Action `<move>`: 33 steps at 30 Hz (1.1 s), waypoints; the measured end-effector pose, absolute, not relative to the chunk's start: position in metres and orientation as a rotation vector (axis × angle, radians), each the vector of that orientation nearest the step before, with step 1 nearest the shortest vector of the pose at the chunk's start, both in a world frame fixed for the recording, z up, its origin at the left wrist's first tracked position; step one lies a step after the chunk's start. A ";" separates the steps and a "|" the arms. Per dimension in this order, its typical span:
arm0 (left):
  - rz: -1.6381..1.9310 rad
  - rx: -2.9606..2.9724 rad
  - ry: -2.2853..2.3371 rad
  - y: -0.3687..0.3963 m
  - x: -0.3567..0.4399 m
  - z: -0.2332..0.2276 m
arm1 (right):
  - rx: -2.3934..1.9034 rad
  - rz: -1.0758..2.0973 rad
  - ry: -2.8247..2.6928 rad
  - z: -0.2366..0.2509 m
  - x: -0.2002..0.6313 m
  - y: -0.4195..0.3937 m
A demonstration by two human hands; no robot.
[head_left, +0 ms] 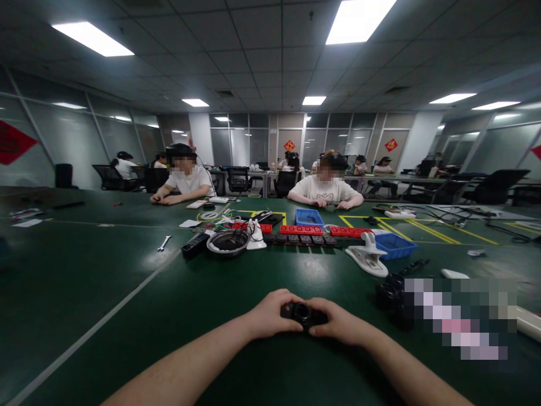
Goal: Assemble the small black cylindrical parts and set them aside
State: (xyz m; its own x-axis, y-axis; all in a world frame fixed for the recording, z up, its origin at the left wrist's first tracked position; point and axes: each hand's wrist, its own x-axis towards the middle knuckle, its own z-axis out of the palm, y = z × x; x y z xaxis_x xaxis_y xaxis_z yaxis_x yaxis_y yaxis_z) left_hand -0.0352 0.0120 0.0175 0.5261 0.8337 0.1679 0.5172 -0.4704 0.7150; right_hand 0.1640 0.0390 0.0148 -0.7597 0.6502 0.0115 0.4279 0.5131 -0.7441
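Between my two hands, low over the green tabletop [203,304], is a small black device [301,312] with a round, lens-like ring facing up; its exact kind is unclear. My left hand [276,314] grips its left side, fingers curled behind and thumb in front. On the other side, my right hand [333,321] holds the right end between thumb and fingers. Part of the device's body is hidden by my fingers. To the right of my right hand lie black items [393,296] beside a blurred-out patch.
Beyond my hands stand a white clip-base [367,256], blue bins [395,246] [308,217], red socket strips [301,230], and a round black-rimmed part [228,242]. A wrench [164,243] lies left. Two people [186,180] [327,186] sit across the table.
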 end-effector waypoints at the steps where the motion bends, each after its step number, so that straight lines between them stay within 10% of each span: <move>1: 0.682 2.159 1.083 0.013 -0.036 0.016 | -0.909 1.107 -2.467 0.015 0.164 0.040; 14: 0.704 2.102 1.168 0.009 -0.030 0.016 | -1.094 0.931 -2.452 0.004 0.160 0.041; 23: 0.810 2.014 1.460 0.007 -0.021 0.009 | -1.469 0.239 -2.428 -0.001 0.140 0.025; 33: 0.685 2.147 1.070 0.015 -0.038 0.014 | -0.909 0.897 -2.572 0.011 0.162 0.039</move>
State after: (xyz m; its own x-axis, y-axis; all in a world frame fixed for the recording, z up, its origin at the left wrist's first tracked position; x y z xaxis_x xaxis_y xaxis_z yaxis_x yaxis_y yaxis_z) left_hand -0.0383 0.0150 0.0136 0.5339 0.8291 0.1662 0.4980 -0.4671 0.7306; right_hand 0.1618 0.0390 0.0111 -0.7669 0.6402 0.0450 0.4733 0.6115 -0.6341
